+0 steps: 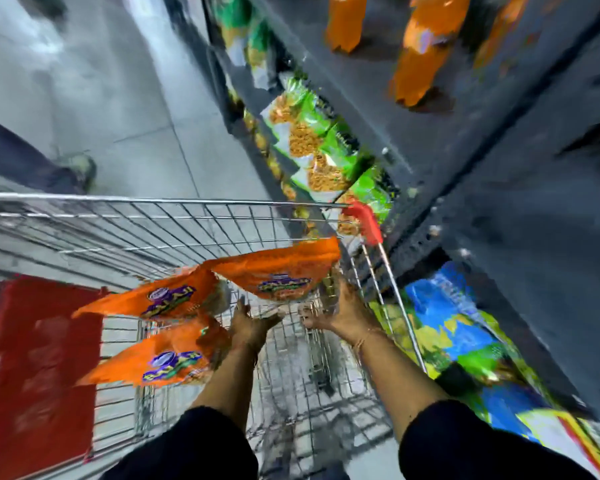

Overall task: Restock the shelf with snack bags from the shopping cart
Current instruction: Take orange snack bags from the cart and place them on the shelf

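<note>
Three orange snack bags hover over the wire shopping cart (160,220). My right hand (340,311) grips the upper orange bag (281,271) from below at its right end. My left hand (252,325) is closed on the inner ends of the two other orange bags (153,299) (163,363), which fan out to the left. The frame is motion-blurred, so the finger grips are hard to make out. The dark shelf (465,150) runs along the right side, with more orange bags (425,53) standing on an upper level.
Green snack bags (309,136) fill a lower shelf level, and blue and green bags (447,327) sit lower down by my right arm. The cart has a red corner guard (366,221) against the shelf and a red seat flap (39,358). Another person's leg and shoe (78,169) stand at left.
</note>
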### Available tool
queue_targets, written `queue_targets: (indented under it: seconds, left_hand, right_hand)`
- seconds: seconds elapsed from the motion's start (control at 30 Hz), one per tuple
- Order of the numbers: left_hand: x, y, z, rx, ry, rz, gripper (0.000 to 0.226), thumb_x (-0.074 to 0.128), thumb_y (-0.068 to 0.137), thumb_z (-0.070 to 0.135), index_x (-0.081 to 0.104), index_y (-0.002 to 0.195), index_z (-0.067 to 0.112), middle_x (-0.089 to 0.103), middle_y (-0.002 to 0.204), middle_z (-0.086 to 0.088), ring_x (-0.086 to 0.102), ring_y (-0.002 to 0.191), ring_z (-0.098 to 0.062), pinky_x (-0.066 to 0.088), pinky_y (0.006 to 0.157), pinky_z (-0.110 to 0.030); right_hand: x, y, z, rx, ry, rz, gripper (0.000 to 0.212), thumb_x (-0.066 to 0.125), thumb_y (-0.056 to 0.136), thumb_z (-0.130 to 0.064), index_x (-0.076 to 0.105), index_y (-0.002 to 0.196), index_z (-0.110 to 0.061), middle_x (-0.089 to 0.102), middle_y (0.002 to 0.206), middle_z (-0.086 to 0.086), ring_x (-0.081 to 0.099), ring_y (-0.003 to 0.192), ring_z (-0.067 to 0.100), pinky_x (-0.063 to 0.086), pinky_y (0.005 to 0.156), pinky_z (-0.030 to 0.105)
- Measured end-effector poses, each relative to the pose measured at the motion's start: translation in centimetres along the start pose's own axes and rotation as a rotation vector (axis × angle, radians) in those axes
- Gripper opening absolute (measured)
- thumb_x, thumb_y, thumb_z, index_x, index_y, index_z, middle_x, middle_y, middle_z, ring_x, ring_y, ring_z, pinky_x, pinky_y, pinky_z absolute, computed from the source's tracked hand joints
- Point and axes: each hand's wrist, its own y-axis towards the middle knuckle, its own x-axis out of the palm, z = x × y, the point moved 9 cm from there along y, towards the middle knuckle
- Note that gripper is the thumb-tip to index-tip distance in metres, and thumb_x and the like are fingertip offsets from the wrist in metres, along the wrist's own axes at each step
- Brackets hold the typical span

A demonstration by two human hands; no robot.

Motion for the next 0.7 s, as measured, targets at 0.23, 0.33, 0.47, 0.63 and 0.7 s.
queue_targets:
  seconds: [0.23,0.33,0.47,0.63,0.7]
  left_hand:
    - [3.7,4.9,0.5,0.154,-0.12,-0.193,0.063,0.07,0.064,-0.017,0.046,0.119,0.004,0.057,0.115,-0.014,0.054,0.099,-0.021,0.05,0.068,-0.018]
    - [4.3,5.1,1.0,0.142,-0.182,-0.25,0.056,0.065,0.067,-0.02,0.047,0.118,-0.005,0.057,0.119,-0.023,0.053,0.102,-0.024,0.052,0.076,-0.028]
    - [3.6,3.6,2.6,0.141,-0.254,-0.23,0.068,0.058,0.068,-0.024,0.034,0.128,-0.003,0.052,0.116,-0.015,0.05,0.105,-0.025,0.05,0.072,-0.028]
    - [1.6,-1.6,5.5,0.158,-0.185,-0.307,0.066,0.063,0.073,-0.012,0.032,0.129,0.006,0.049,0.118,-0.008,0.049,0.105,-0.023,0.044,0.081,-0.03]
    - [0.4,-4.8,7.4,0.212,-0.158,-0.317,0.066,0.065,0.074,-0.006,0.033,0.129,0.011,0.051,0.11,-0.001,0.053,0.093,-0.017,0.043,0.075,-0.022]
  right_hand:
    - [3.0,7.0,3.7,0.095,0.211,-0.026,0.096,0.08,0.062,-0.001,0.024,0.14,-0.011,0.041,0.143,0.011,0.039,0.13,0.028,0.036,0.098,0.025]
    - [3.5,7.9,3.3,0.076,0.401,-0.031,0.084,0.077,0.061,0.009,0.035,0.132,-0.008,0.05,0.134,0.015,0.048,0.123,0.03,0.042,0.103,0.042]
    - [3.2,6.8,2.9,0.119,0.397,-0.014,0.073,0.072,0.072,-0.002,0.032,0.132,-0.01,0.049,0.135,0.013,0.046,0.122,0.023,0.048,0.092,0.037]
    - [1.9,1.7,0.5,0.093,0.487,0.011,0.076,0.071,0.074,-0.004,0.026,0.135,-0.011,0.043,0.141,0.015,0.038,0.13,0.027,0.036,0.105,0.045]
    - [0.9,-1.3,-0.7,0.063,0.506,0.056,0.083,0.072,0.074,-0.009,0.02,0.139,-0.015,0.036,0.146,0.012,0.032,0.135,0.029,0.028,0.111,0.052]
